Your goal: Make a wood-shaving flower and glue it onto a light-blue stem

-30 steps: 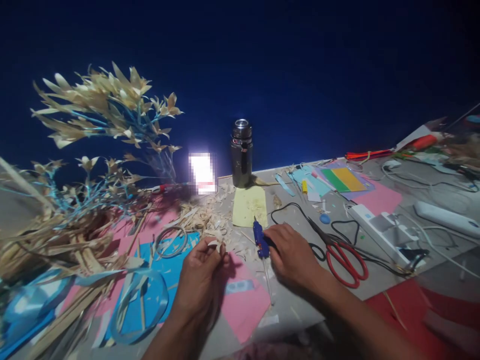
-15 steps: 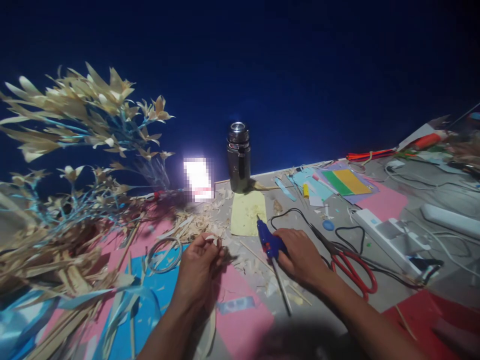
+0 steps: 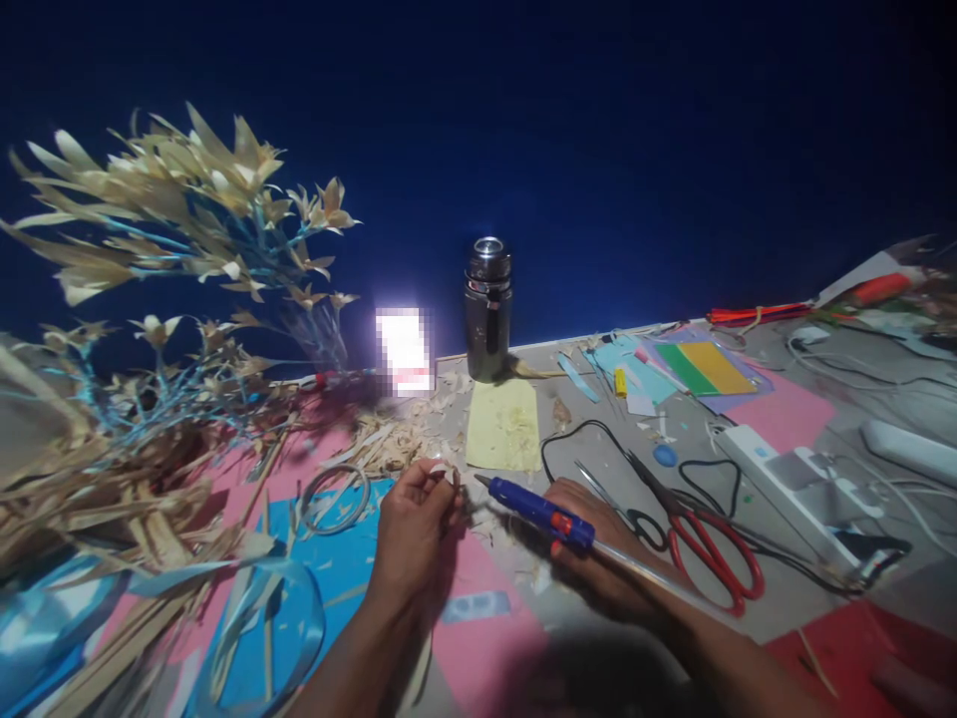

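**The blue hot glue gun (image 3: 534,509) has swung round to face our left hand (image 3: 410,519)**

Half a second ago its nozzle pointed away from us, toward the yellow paper (image 3: 502,414); now we see it turned sideways, the tip near our left fingertips but apart from them. Beneath everything lies the grey tabletop (image 3: 699,439), strewn with shavings. At the left rises a big spray of pale dried-leaf flowers (image 3: 186,224) on blue stems. Pink paper (image 3: 485,648) lies below our left hand, with a blue sheet (image 3: 351,563) beside it. The power strip (image 3: 818,534) sits well to the right, and a dark vacuum flask (image 3: 487,334) stands upright behind the yellow paper. Red-handled scissors (image 3: 662,495) lie near our right hand (image 3: 609,529), which is wrapped round the glue gun; a clear glue stick (image 3: 635,565) sticks out of its rear. Smallest, a pale strip (image 3: 442,469) is pinched between our left thumb and fingers.
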{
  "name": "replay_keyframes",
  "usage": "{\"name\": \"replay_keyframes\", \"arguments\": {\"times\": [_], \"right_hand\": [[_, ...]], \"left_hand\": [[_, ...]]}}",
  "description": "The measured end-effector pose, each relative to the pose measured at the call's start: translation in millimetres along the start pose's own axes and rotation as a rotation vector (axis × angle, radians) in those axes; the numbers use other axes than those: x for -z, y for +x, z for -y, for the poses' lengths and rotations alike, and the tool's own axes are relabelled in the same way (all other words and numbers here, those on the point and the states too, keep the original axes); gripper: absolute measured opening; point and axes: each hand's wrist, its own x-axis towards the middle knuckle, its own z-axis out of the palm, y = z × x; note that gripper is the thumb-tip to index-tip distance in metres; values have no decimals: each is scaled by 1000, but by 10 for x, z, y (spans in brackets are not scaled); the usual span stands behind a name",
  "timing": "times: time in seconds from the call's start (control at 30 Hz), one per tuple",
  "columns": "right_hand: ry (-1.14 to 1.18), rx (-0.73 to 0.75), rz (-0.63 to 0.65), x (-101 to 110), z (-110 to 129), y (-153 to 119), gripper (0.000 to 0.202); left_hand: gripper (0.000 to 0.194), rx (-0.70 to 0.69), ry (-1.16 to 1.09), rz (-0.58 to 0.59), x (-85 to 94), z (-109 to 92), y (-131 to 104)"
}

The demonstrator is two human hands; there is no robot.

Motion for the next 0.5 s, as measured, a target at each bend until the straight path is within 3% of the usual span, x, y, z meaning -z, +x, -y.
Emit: {"name": "replay_keyframes", "arguments": {"times": [0.3,0.5], "right_hand": [[-1,-19,-42,-27,12,-24,48],[-42,-29,-42,-29,2,-32,48]], "left_hand": [[35,-2,-55,-31,-16,-37,-50],[28,-10,-60,36,34,-4,-23]]}}
